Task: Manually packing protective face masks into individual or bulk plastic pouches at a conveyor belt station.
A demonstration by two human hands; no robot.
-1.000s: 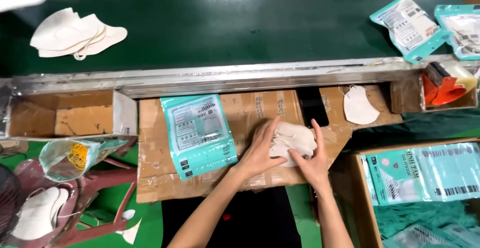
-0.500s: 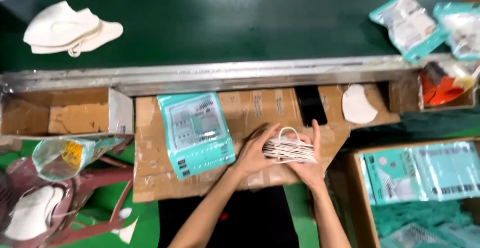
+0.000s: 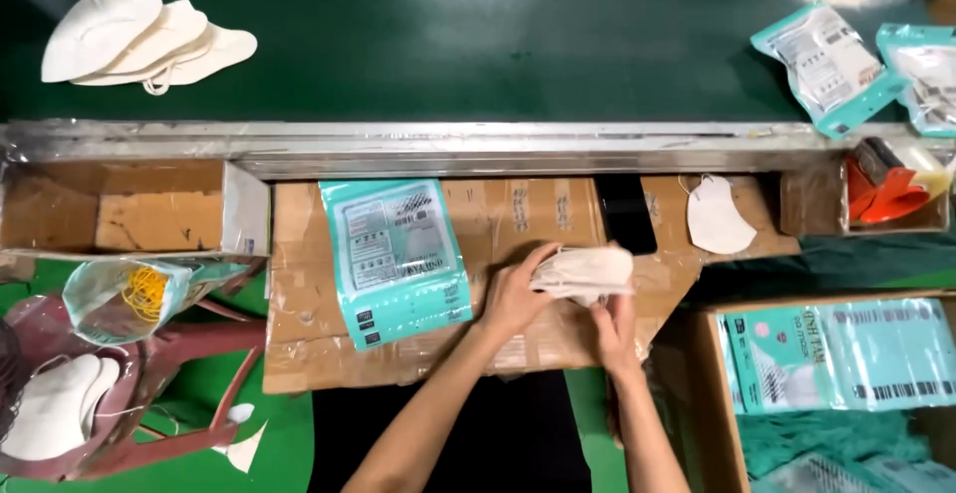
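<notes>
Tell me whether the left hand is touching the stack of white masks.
Touching. The head view shows the left hand gripping the left end of the stack of white masks, with no gap between them.

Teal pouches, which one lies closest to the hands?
The flat teal pouch on the cardboard, just left of the left hand; the others lie on the belt or in the box.

A small stack of white folded fabric face masks (image 3: 583, 272) lies flat on its side, lifted just above the brown cardboard sheet (image 3: 498, 216), right of a flat teal-and-clear plastic pouch (image 3: 395, 257) lying face up on that cardboard.
</notes>
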